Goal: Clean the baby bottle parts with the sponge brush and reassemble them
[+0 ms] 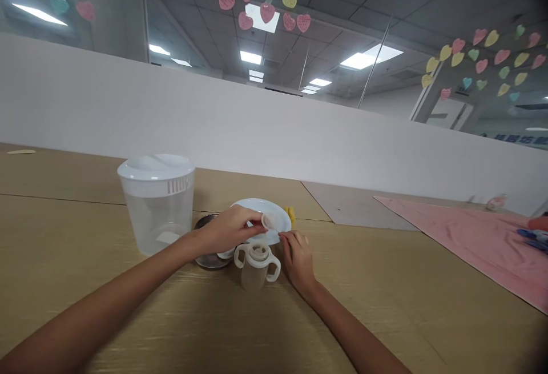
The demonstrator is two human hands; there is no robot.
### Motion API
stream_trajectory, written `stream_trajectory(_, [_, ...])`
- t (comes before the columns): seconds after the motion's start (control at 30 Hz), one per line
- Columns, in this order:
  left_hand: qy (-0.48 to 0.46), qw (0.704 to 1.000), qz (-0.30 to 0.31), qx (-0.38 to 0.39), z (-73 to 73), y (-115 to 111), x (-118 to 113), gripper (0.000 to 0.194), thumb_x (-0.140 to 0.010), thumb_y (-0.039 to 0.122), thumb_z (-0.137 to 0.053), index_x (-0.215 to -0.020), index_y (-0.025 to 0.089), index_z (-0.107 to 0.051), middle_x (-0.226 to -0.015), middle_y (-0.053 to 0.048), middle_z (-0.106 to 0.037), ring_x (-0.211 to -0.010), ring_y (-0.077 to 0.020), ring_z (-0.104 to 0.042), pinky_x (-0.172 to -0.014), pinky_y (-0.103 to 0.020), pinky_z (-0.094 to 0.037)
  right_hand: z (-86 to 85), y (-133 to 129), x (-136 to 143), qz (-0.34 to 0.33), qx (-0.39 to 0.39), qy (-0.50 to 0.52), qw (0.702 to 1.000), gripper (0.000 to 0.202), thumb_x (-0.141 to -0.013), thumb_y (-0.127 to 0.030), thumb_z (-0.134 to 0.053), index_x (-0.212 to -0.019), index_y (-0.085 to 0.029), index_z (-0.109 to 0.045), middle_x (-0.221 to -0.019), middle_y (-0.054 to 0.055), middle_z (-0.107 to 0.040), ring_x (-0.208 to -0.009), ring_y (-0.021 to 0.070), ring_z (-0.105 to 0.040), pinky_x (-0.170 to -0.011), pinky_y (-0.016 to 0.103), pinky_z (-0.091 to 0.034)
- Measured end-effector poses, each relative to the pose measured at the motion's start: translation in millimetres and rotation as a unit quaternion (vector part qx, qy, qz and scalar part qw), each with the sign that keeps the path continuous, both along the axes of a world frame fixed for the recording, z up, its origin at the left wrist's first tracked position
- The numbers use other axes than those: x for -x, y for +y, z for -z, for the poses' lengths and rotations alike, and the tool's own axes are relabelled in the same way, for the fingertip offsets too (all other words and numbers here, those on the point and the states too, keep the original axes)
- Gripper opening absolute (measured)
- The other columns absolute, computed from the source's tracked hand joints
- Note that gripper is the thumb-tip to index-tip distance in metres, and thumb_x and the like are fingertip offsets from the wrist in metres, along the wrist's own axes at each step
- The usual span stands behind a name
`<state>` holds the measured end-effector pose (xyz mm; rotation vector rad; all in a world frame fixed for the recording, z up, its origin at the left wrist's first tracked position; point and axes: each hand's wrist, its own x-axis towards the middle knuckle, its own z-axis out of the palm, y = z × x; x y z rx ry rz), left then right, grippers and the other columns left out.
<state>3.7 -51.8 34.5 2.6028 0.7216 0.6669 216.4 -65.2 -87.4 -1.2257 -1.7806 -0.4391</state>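
My left hand [231, 229] pinches a small translucent round piece [268, 221], like a cap or nipple, above a pale plate [257, 204]. Close to its right, my right hand [299, 258] has its thumb and finger pressed together on something thin that reaches toward that piece; its kind is too small to make out. Below and between both hands stands an upright baby bottle [254, 277] with two white side handles and an open top. Behind my left wrist lies a dark metal dish [209, 261], partly hidden, with a whitish item in it.
A clear plastic bucket with a white lid [157, 208] stands to the left. Something yellow [291, 216] sits at the plate's right edge. Pink cloth [475, 237] covers the table's right side, with a blue item [533, 238] on it. A white partition [257, 128] runs behind.
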Motion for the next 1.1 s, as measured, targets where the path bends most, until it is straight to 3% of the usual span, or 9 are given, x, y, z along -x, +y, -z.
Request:
stream_trajectory(0.13, [0.087, 0.992, 0.014, -0.092, 2.1, 5.1, 5.2, 0.025, -0.087, 0.028, -0.042, -0.102, 0.021, -0.061, -0.101, -0.002, -0.065, -0.089, -0.0163, -0.057, -0.076, -0.023, -0.041, 2.8, 0.8, 0.2, -0.002, 0.001, 0.003, 1.0, 0.023, -0.092, -0.022, -0.038, -0.091, -0.017, -0.061, -0.083, 0.005, -0.06, -0.078, 0.0174, -0.052, -0.07, 0.03, -0.04])
stream_trajectory(0.2, [0.113, 0.977, -0.049, -0.171, 6.2, 13.0, 8.6, 0.025, -0.088, 0.023, -0.04, -0.103, 0.02, -0.06, -0.1, -0.006, -0.065, -0.09, -0.0182, -0.058, -0.076, -0.026, -0.042, 3.8, 1.3, 0.5, -0.003, 0.0, 0.008, 1.0, 0.024, -0.092, -0.022, -0.037, -0.092, -0.018, -0.061, -0.083, 0.005, -0.059, -0.078, 0.0172, -0.053, -0.07, 0.03, -0.041])
stream_trajectory(0.3, [0.194, 0.943, -0.144, -0.23, 17.5, 28.0, 14.4, 0.022, -0.083, 0.014, -0.041, -0.081, 0.015, -0.063, -0.079, -0.01, -0.066, -0.071, -0.0196, -0.061, -0.065, -0.028, -0.044, 3.8, 1.5, 1.2, -0.001, -0.009, 0.014, 1.0, 0.025, -0.092, -0.023, -0.036, -0.091, -0.018, -0.06, -0.082, 0.005, -0.059, -0.076, 0.0171, -0.054, -0.069, 0.03, -0.042])
stream_trajectory(0.37, [0.256, 0.927, -0.173, -0.214, 26.4, 36.1, 18.0, 0.021, -0.079, 0.01, -0.043, -0.071, 0.013, -0.063, -0.071, -0.012, -0.065, -0.064, -0.0208, -0.062, -0.058, -0.028, -0.045, 3.1, 1.1, 1.7, -0.004, -0.014, 0.016, 1.0, 0.024, -0.092, -0.024, -0.036, -0.091, -0.019, -0.06, -0.082, 0.005, -0.059, -0.076, 0.0173, -0.054, -0.068, 0.03, -0.042])
stream_trajectory(0.47, [0.294, 0.92, -0.182, -0.182, 35.0, 41.0, 21.0, 0.016, -0.078, 0.017, -0.049, -0.077, 0.012, -0.064, -0.073, -0.013, -0.066, -0.067, -0.023, -0.063, -0.056, -0.028, -0.046, 2.0, -0.1, 2.1, -0.009, -0.009, 0.013, 1.0, 0.023, -0.091, -0.025, -0.037, -0.093, -0.018, -0.058, -0.084, 0.006, -0.059, -0.078, 0.018, -0.055, -0.069, 0.03, -0.043])
stream_trajectory(0.67, [0.329, 0.913, -0.194, -0.141, 36.3, 37.4, 17.7, 0.027, -0.073, 0.038, -0.06, -0.072, 0.012, -0.067, -0.07, -0.015, -0.067, -0.067, -0.0264, -0.065, -0.055, -0.03, -0.047, 1.0, -2.1, 2.8, 0.0, 0.009, 0.009, 1.0, 0.022, -0.091, -0.025, -0.037, -0.095, -0.018, -0.057, -0.087, 0.006, -0.059, -0.079, 0.0183, -0.055, -0.07, 0.03, -0.043])
stream_trajectory(0.87, [0.307, 0.926, -0.167, -0.141, 48.7, 48.7, 20.1, 0.014, -0.069, 0.026, -0.061, -0.065, 0.013, -0.066, -0.068, -0.013, -0.067, -0.062, -0.0237, -0.064, -0.052, -0.027, -0.044, 0.7, -2.1, 3.5, -0.001, 0.011, 0.01, 1.0, 0.023, -0.091, -0.025, -0.036, -0.095, -0.019, -0.057, -0.087, 0.006, -0.059, -0.079, 0.0185, -0.055, -0.069, 0.03, -0.042])
stream_trajectory(0.97, [0.307, 0.933, -0.15, -0.116, 41.1, 47.8, 26.7, 0.009, -0.068, 0.02, -0.059, -0.063, 0.015, -0.065, -0.066, -0.008, -0.066, -0.059, -0.0198, -0.061, -0.049, -0.024, -0.04, 0.8, -1.9, 3.3, 0.0, 0.014, 0.013, 1.0, 0.022, -0.091, -0.025, -0.036, -0.096, -0.018, -0.057, -0.088, 0.007, -0.059, -0.081, 0.0188, -0.055, -0.07, 0.031, -0.042])
stream_trajectory(1.1, [0.295, 0.934, -0.16, -0.123, 12.5, 35.1, 40.2, 0.01, -0.072, 0.017, -0.054, -0.07, 0.016, -0.064, -0.072, -0.007, -0.066, -0.063, -0.0182, -0.06, -0.052, -0.023, -0.037, 1.6, -2.1, 2.8, 0.009, 0.013, 0.017, 1.0, 0.022, -0.09, -0.024, -0.037, -0.097, -0.018, -0.057, -0.092, 0.008, -0.058, -0.084, 0.0193, -0.054, -0.073, 0.032, -0.042])
